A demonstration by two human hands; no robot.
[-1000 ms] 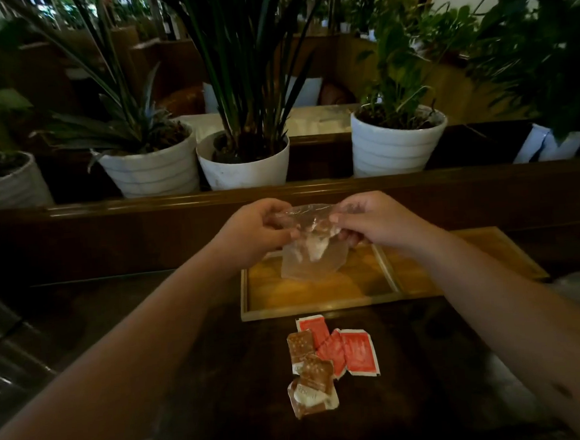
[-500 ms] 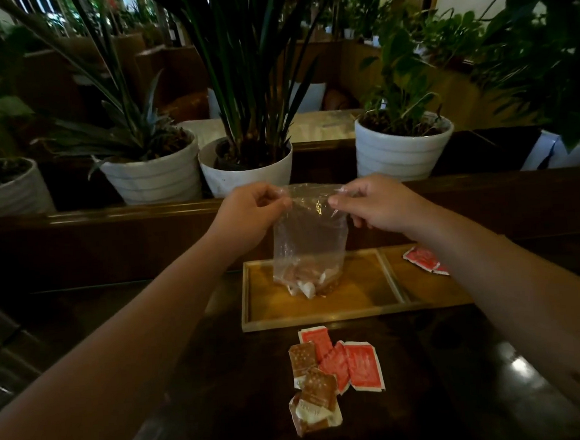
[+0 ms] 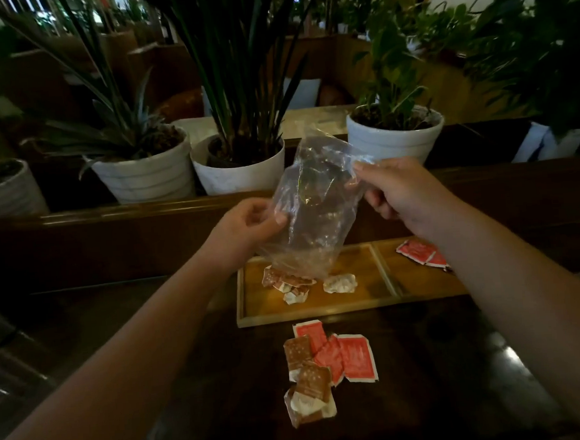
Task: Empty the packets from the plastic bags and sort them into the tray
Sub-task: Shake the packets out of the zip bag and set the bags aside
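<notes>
The dark glossy wooden surface (image 3: 446,363) lies bare to the right of the loose red and brown square packets (image 3: 326,365). Behind the divided light wooden tray (image 3: 322,312), a dark wooden ledge (image 3: 110,215) and white ribbed plant pots (image 3: 144,175) block the far side.

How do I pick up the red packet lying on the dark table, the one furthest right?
Pinch the red packet by its free right edge, coming from the right and above. It lies flat, and its left edge touches other packets, so that side is crowded.
</notes>
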